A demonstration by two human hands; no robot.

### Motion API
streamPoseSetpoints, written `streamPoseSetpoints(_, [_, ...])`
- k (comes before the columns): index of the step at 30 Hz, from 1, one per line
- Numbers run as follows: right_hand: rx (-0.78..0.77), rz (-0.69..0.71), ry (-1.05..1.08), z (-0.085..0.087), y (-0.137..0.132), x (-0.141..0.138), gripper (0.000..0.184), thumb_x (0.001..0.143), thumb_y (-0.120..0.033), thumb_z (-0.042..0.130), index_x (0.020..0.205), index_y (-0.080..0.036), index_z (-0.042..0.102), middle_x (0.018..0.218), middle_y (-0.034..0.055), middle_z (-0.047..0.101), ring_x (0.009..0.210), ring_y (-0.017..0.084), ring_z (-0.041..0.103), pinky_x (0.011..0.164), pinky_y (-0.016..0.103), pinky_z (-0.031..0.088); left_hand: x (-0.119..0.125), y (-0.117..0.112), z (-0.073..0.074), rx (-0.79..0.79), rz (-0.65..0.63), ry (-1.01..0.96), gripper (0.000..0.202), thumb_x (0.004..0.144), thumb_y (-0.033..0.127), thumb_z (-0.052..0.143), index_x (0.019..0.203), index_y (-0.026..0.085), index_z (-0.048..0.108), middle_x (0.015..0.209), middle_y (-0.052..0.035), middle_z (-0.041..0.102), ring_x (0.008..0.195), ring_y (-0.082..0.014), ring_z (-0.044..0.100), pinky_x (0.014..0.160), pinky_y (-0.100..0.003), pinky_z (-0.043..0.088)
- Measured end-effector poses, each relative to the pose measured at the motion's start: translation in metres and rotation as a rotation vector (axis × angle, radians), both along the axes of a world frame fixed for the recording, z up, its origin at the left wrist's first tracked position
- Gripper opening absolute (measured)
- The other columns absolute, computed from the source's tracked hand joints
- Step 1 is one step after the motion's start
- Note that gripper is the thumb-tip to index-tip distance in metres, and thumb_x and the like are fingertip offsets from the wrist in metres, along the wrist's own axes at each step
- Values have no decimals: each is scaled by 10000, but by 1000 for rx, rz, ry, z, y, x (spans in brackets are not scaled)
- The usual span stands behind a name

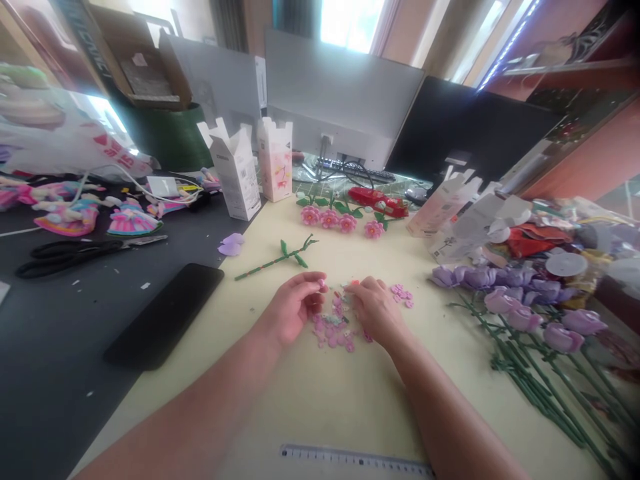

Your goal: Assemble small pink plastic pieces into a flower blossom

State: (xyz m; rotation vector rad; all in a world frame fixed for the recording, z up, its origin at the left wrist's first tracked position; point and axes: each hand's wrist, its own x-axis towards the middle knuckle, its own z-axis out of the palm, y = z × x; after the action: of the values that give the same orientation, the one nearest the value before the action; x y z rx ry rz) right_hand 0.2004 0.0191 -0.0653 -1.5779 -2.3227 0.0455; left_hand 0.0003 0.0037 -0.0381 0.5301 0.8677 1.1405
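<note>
My left hand (295, 307) and my right hand (375, 308) meet over a small heap of pink brick petals (333, 330) on the cream table (320, 400). The left fingers are pinched on a tiny pale piece. The right fingers curl closed beside them; what they hold is too small to name. A few more pink pieces (403, 295) lie just right of my right hand. A green brick stem with leaves (277, 260) lies beyond my left hand.
Finished pink flowers (333, 219) lie farther back by a red object (377, 201). Purple brick flowers with green stems (520, 320) fill the right side. A black phone (165, 313), scissors (75, 253), open cartons (250, 170) and a ruler (350, 460) are also present.
</note>
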Motion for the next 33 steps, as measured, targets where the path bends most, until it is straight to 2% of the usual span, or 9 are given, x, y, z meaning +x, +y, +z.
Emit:
streamPoseSetpoints(9, [-31, 24, -97, 7, -4, 2, 293, 895, -130, 519, 1077, -286, 687, 887, 71, 550, 825, 220, 460, 629, 284, 349, 1, -1, -1, -13, 0, 3, 209, 692, 132, 681, 899, 156, 686, 764, -19, 630, 604, -80, 565, 584, -220, 460])
streamPoseSetpoints(15, [-51, 35, 5, 10, -7, 6, 245, 910, -110, 489, 943, -224, 703, 900, 70, 577, 841, 209, 493, 668, 286, 381, 0, -1, -2, -10, -16, 10, 215, 701, 135, 680, 915, 157, 687, 774, -20, 629, 613, -80, 566, 590, -220, 462])
streamPoseSetpoints(18, [-35, 26, 88, 8, -5, 8, 237, 920, -107, 473, 925, -193, 694, 901, 70, 594, 844, 208, 505, 715, 296, 402, 0, 0, -5, 0, -20, 20, 213, 711, 135, 675, 922, 157, 688, 784, -22, 629, 622, -83, 567, 596, -224, 465])
streamPoseSetpoints(22, [7, -5, 144, 2, 1, 9, 185, 896, -115, 533, 909, -180, 706, 890, 70, 611, 828, 212, 512, 720, 300, 405, -1, 1, -7, 13, -30, 22, 219, 723, 135, 664, 939, 159, 687, 801, -26, 630, 637, -89, 571, 604, -229, 468])
streamPoseSetpoints(26, [-9, -2, 128, 1, 3, 5, 166, 883, -139, 578, 917, -207, 726, 876, 64, 613, 829, 218, 511, 693, 292, 394, -1, 1, -8, 9, -25, 24, 218, 727, 133, 660, 942, 155, 686, 801, -29, 631, 639, -88, 572, 604, -220, 464])
streamPoseSetpoints(33, [-38, 7, 79, 4, 5, 2, 162, 849, -109, 594, 791, -208, 709, 838, 55, 594, 828, 209, 498, 671, 281, 370, 1, 0, -6, 0, -28, 38, 223, 714, 128, 664, 935, 146, 684, 791, -33, 635, 632, -90, 577, 602, -215, 464])
